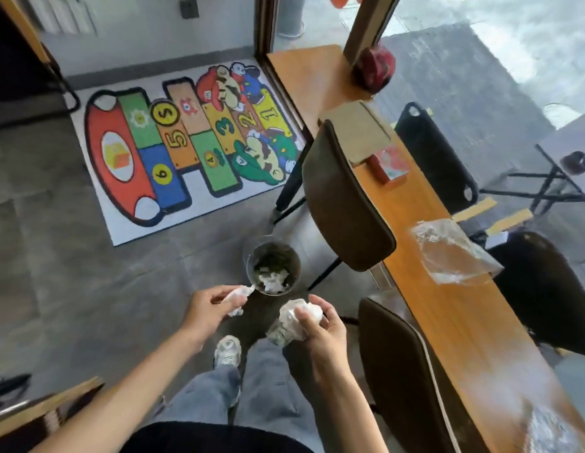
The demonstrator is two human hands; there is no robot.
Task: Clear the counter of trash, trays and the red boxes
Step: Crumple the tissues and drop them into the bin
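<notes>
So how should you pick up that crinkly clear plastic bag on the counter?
Pinch the clear plastic bag at its crumpled near corner, coming down from above on the chair side. It lies flat and loose on the wooden counter, so there is probably nothing to wrap fingers round. Both hands are full of wadded trash now.

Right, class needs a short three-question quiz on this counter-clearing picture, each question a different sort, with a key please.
1. True or false: the left hand holds nothing.
2. Where does the bin stand? A) on the counter B) on the floor, ahead of the person's feet C) on a chair
3. Fill in: the clear plastic bag lies on the ____.

Key: 1 false, it pinches a small crumpled wrapper, while the right hand grips a crumpled wad. 2 B. 3 counter.
</notes>
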